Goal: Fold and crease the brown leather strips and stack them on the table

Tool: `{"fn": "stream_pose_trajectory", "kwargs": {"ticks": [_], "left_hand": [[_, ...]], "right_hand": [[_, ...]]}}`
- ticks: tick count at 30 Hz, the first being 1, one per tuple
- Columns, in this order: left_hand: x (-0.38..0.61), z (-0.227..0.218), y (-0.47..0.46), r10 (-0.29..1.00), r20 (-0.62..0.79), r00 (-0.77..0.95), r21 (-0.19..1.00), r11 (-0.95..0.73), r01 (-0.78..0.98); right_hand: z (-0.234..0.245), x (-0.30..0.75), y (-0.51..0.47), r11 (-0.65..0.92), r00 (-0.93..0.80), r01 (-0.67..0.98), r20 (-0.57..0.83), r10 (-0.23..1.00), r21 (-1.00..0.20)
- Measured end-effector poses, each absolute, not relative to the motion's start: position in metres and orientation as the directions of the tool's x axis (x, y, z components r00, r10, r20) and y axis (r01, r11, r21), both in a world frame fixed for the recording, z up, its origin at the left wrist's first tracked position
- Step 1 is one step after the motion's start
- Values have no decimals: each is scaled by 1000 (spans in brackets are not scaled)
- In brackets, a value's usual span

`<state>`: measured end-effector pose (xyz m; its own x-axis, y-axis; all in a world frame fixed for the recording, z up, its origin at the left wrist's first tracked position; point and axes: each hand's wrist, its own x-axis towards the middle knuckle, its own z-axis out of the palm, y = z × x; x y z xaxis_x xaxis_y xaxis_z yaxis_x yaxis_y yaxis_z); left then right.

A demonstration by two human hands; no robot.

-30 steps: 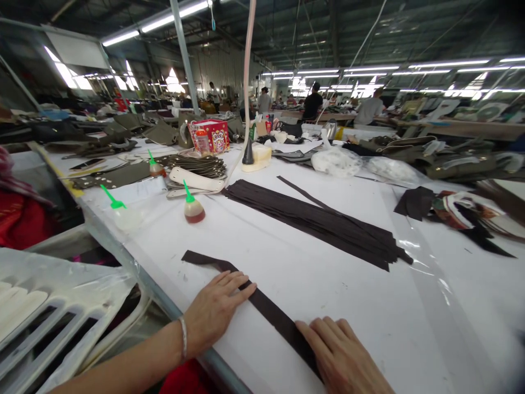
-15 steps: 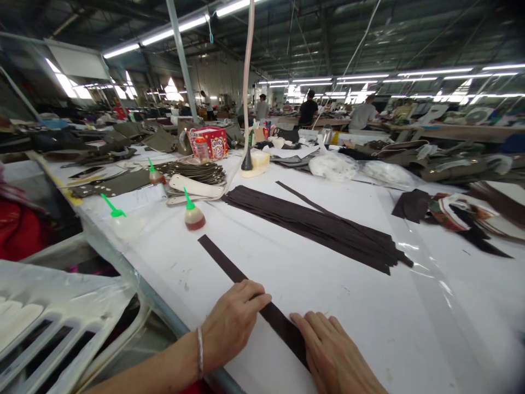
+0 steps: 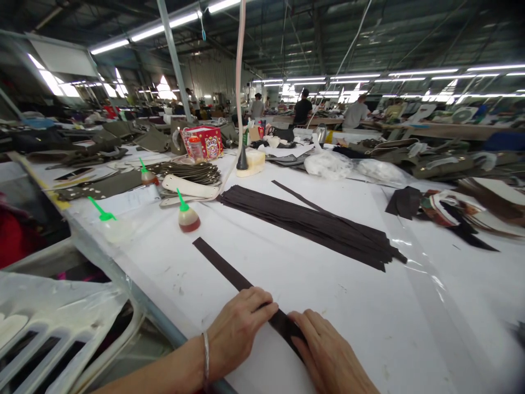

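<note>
A long dark brown strip point(image 3: 223, 266) lies flat on the white table point(image 3: 295, 290), running from the far left toward me. My left hand point(image 3: 240, 328) rests on the strip's near part, fingers stretched flat and pressed down on it. My right hand point(image 3: 328, 353) lies just to the right, fingers flat on the strip's near end, almost touching the left hand. A wide fan of several similar dark strips point(image 3: 311, 224) lies farther back on the table.
A small glue bottle with a green nozzle point(image 3: 187, 215) stands beyond the strip's far end; two more point(image 3: 107, 221) point(image 3: 146, 174) stand to the left. A hanging hose point(image 3: 238, 82) ends at a block point(image 3: 250, 161). Plastic bags point(image 3: 328, 163), leather pieces and people stand behind.
The strip's far end was bent a second ago; it now lies straight, swung toward the bottle. Both hands slid closer together along its near part.
</note>
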<state>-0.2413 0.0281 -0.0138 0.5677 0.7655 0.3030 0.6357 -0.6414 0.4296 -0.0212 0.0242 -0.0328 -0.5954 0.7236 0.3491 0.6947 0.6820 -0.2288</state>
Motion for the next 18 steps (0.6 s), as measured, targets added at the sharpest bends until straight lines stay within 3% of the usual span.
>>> {"fn": "stream_pose_trajectory", "kwargs": {"ticks": [11, 18], "left_hand": [[-236, -14, 33, 743, 189, 643, 444, -648, 619], [-235, -16, 35, 723, 179, 667, 405, -672, 620]], "right_hand": [[-35, -11, 21, 699, -606, 671, 359, 710, -249], [-36, -2, 17, 729, -627, 672, 422, 655, -132]]}}
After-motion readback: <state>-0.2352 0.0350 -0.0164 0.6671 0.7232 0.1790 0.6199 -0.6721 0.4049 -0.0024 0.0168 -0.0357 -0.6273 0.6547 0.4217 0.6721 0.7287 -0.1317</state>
